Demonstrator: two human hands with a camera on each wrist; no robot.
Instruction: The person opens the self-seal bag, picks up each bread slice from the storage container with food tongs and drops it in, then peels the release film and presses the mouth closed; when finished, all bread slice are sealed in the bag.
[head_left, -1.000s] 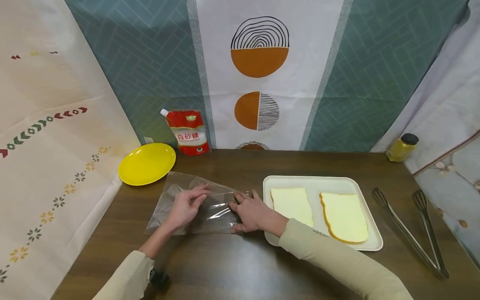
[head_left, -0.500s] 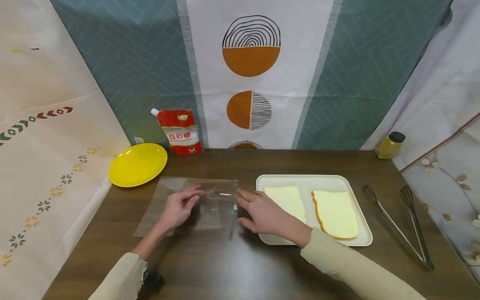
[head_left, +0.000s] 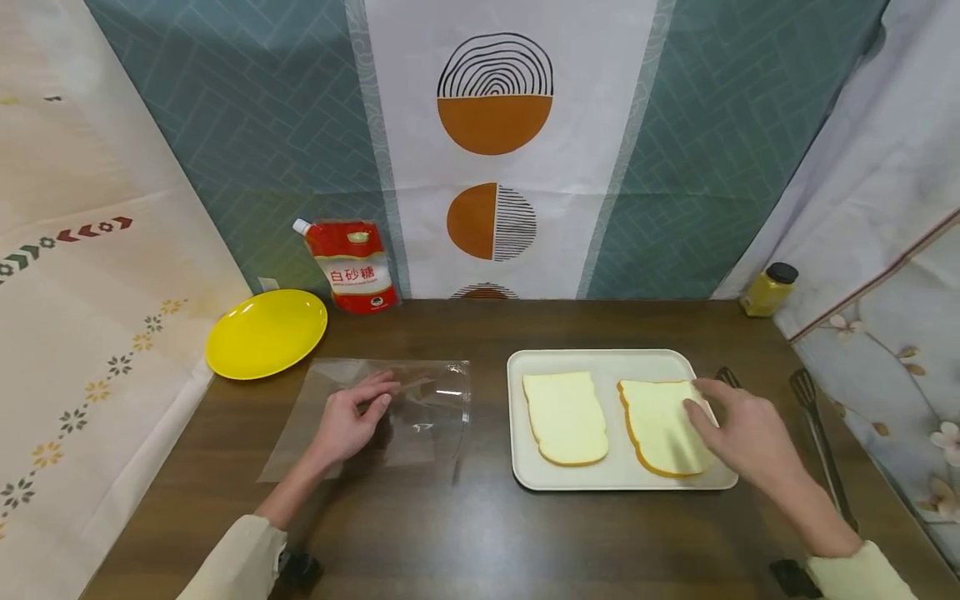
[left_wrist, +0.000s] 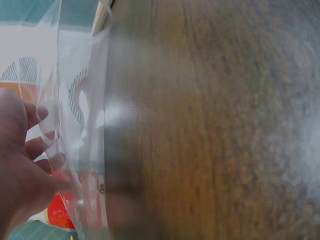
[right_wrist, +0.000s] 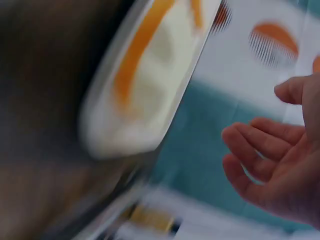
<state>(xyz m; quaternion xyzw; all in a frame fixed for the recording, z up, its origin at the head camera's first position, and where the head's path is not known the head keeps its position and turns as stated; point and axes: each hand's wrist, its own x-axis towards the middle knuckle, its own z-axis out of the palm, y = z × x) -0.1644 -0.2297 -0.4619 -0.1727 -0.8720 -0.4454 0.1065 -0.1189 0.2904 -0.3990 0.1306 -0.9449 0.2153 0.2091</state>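
Observation:
A clear plastic bag (head_left: 427,429) lies on the left part of the table. My left hand (head_left: 348,425) pinches its upper layer; in the left wrist view the fingers show through the film (left_wrist: 82,125), which is lifted from the wood. My right hand (head_left: 753,442), its fingers loosely bent and holding nothing, hovers by the right edge of the white tray (head_left: 611,479). Two slices of bread lie on this tray, a left slice (head_left: 564,417) and a right slice (head_left: 660,425). Metal tongs (head_left: 825,454) lie right of the tray, partly hidden by the right hand and forearm.
A yellow plate (head_left: 266,333) sits at the back left beside a red sugar pouch (head_left: 352,271) that stands against the cloth backdrop. In the back right corner is a yellow jar (head_left: 767,292) with a black lid. Fabric walls border the table (head_left: 450,542).
My right hand has left the bag's right end and moved right, across the tray to its far side. My left hand keeps its place on the bag. The view has shifted slightly right.

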